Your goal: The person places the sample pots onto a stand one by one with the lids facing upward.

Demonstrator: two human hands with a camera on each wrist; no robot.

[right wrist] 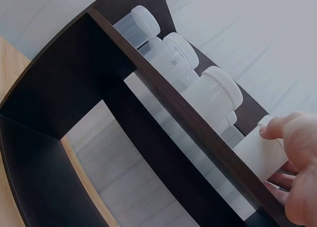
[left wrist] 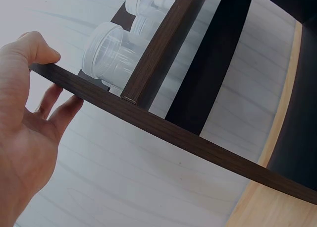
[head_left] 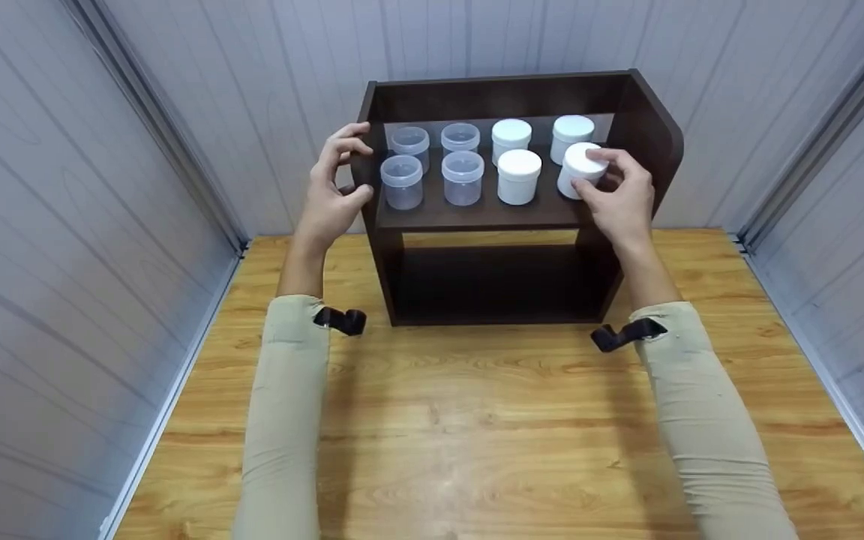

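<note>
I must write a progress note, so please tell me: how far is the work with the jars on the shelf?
Seven jars stand upright on the shelf: four clear jars on the left, three white jars on the right. In hand: the right hand holds a tilted eighth white jar at the front right spot, while the left hand grips the shelf's side panel. Left: standing that jar upright.

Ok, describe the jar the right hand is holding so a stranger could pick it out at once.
Start at the dark wooden shelf unit on the table; its upper shelf carries eight jars in two rows. The white jar is at the far right of the front row. Unlike its upright neighbours, it is tilted and gripped by the right hand.
</note>
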